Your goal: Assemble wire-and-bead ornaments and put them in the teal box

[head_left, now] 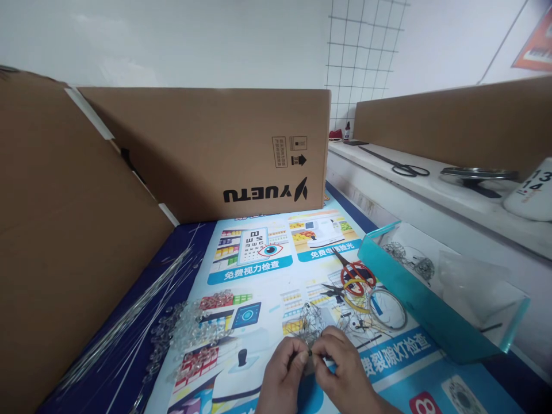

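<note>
At the near middle of the table my left hand (282,374) and my right hand (342,371) meet fingertip to fingertip. Both are closed in a pinch around a small dark bit at the base of a tangle of thin wire (311,319), which rises just beyond the fingers. The fingers hide the exact held part. Past my right hand lie red-handled scissors (359,279), yellow-handled pliers (356,293), loose wire pieces and a ring-shaped coil (388,309). Left of my hands spreads a heap of clear beads (194,328).
Long straight wires (142,299) lie on the blue cloth at left. Cardboard panels (194,149) stand behind and left. An open teal box (431,299) holds wire bundles and a plastic bag. Black scissors (407,168) and a white cup (532,192) rest on the right ledge.
</note>
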Tool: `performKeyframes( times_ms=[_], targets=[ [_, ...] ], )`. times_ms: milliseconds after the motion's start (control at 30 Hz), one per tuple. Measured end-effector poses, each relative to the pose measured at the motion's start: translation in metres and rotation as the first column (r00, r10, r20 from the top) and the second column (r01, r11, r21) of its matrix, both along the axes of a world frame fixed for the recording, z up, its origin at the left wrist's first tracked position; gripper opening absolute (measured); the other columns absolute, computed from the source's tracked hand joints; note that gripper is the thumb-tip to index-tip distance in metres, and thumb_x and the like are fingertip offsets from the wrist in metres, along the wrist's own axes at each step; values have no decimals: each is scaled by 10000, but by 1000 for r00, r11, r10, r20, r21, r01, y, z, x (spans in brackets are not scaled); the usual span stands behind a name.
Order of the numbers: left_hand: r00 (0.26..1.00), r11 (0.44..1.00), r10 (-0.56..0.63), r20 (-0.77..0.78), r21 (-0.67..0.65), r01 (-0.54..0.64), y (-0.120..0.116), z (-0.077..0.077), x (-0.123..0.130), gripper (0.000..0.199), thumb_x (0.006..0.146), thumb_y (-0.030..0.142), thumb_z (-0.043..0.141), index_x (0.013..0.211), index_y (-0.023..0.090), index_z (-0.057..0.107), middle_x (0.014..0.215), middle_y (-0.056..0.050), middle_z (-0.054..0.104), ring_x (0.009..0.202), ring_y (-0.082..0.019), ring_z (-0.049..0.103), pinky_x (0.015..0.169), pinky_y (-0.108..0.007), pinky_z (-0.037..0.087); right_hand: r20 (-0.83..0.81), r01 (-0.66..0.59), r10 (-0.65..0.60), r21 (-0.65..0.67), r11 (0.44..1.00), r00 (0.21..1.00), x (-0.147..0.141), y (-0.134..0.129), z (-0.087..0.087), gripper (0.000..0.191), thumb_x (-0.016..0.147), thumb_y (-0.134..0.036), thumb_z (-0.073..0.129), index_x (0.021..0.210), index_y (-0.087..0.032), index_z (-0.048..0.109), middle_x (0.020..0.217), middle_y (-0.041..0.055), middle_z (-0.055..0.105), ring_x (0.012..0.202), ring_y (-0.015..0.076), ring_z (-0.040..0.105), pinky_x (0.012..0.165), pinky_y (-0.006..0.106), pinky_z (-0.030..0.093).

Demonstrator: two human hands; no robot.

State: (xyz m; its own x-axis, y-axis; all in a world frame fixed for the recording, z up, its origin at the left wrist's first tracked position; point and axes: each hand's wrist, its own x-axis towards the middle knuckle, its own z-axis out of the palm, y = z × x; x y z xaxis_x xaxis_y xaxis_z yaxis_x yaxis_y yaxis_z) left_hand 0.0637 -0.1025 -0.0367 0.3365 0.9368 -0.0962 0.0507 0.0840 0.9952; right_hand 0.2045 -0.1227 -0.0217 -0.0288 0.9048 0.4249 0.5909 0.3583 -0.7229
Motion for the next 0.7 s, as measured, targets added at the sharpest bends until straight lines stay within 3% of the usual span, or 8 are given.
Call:
performKeyframes(
  times_ms=[400, 500, 700],
  targets=[
    [980, 986, 161, 116, -53, -156, -2, -10, 6, 284, 775, 419, 598, 660, 186, 481, 567, 45, 453, 543, -115, 414, 518, -207, 356, -66, -9, 8, -17, 1000, 998, -4, 0, 0, 143, 711, -75, 464, 646, -202, 471, 641, -11, 465, 642, 151, 499, 557, 241, 394],
    [979, 980, 199, 42, 7, -199, -5, -14, 7, 264, 790, 414, 566, 675, 184, 507, 585, 36, 459, 556, -122, 423, 515, -207, 365, -68, -2, 0, -24, 1000, 998, -4, -1, 0, 143, 714, -74, 456, 647, -199, 473, 646, -9, 465, 643, 151, 500, 561, 243, 397],
    [965, 959, 213, -155, 220, -176, -7, -8, 5, 184, 824, 342, 505, 708, 202, 534, 656, 6, 525, 615, -154, 490, 582, -233, 410, -80, -4, 2, -33, 999, 997, -4, -1, -2, 147, 740, -77, 460, 661, -199, 482, 657, -7, 465, 654, 151, 503, 565, 242, 402]
  ],
)
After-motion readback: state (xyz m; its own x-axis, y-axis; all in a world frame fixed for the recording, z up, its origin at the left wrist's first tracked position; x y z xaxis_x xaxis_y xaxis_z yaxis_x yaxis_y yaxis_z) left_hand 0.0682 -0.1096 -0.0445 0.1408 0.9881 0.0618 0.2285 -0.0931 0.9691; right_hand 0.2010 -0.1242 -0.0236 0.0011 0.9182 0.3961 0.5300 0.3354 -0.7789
